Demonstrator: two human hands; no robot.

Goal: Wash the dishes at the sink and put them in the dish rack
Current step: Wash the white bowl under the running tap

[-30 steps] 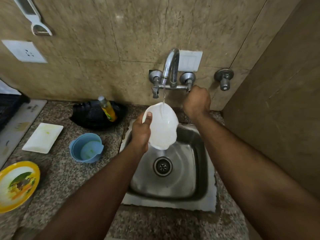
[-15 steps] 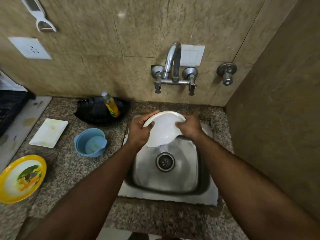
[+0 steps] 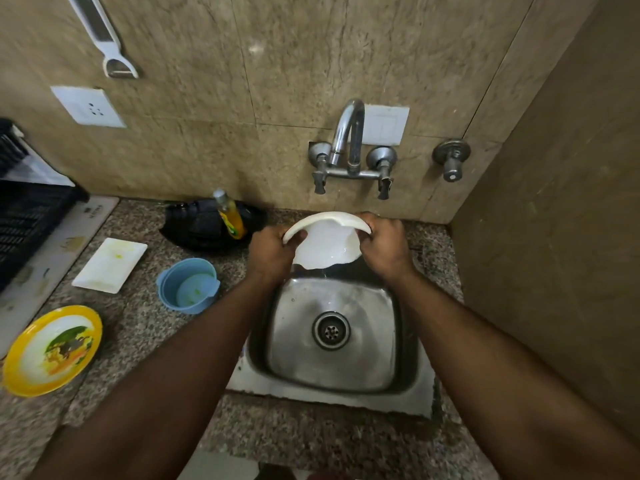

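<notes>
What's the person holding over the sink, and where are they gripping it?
A white plate, tilted above the sink. The left hand grips its left rim, the right hand its right rim.

A white peeler (image 3: 112, 53) hangs on the tiled wall at eleven o'clock, with a white socket (image 3: 88, 107) just below it. A second white switch plate (image 3: 385, 125) sits at twelve o'clock. A lone metal valve (image 3: 451, 159) juts from the wall at one o'clock.
</notes>
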